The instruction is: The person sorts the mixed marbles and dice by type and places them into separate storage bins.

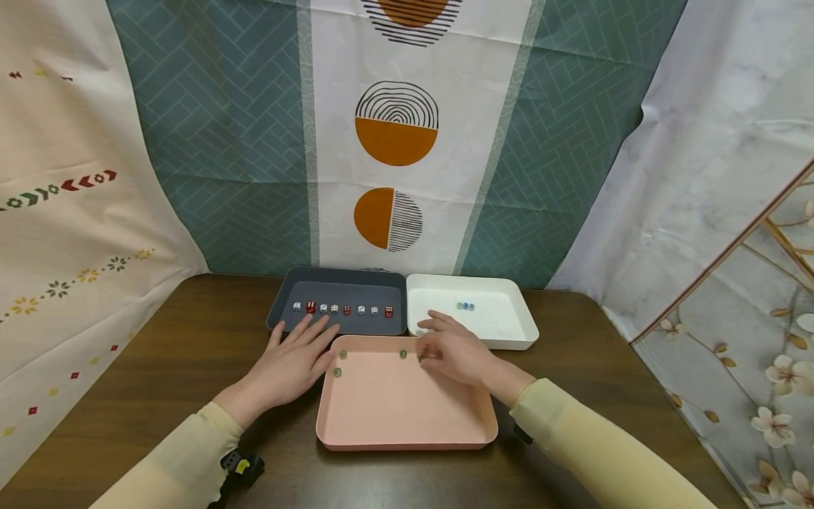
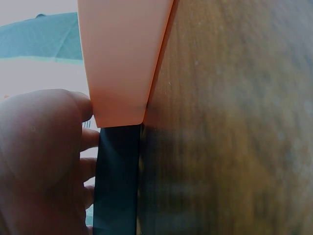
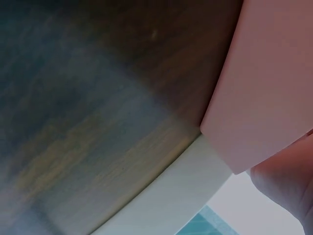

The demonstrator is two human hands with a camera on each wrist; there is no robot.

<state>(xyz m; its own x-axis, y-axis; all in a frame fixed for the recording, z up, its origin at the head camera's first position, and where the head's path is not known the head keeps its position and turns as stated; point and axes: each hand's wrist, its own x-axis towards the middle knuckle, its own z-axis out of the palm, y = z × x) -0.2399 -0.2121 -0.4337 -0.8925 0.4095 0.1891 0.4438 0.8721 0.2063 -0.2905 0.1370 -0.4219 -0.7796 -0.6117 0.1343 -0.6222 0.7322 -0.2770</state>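
My right hand (image 1: 454, 351) is over the back right of the pink tray (image 1: 407, 424), thumb and index finger pinching a small greenish glass marble (image 1: 420, 358) that they mostly cover. Just left of it lies another green marble (image 1: 403, 354). Two more, a pale green marble (image 1: 343, 354) and a green marble (image 1: 338, 372), lie in the tray's back left corner. My left hand (image 1: 289, 364) spreads its fingers by that corner, fingertips over the front rim of the dark grey tray (image 1: 343, 279). It holds nothing; the left wrist view shows its fingers beside both trays' walls.
Red and white dice (image 1: 361, 310) stand in a row inside the dark tray. To its right, a white tray (image 1: 509, 325) holds a short row of glass marbles (image 1: 466, 307). All three trays sit close together on a brown wooden table (image 1: 572, 396), with a patterned curtain (image 1: 394, 141) behind.
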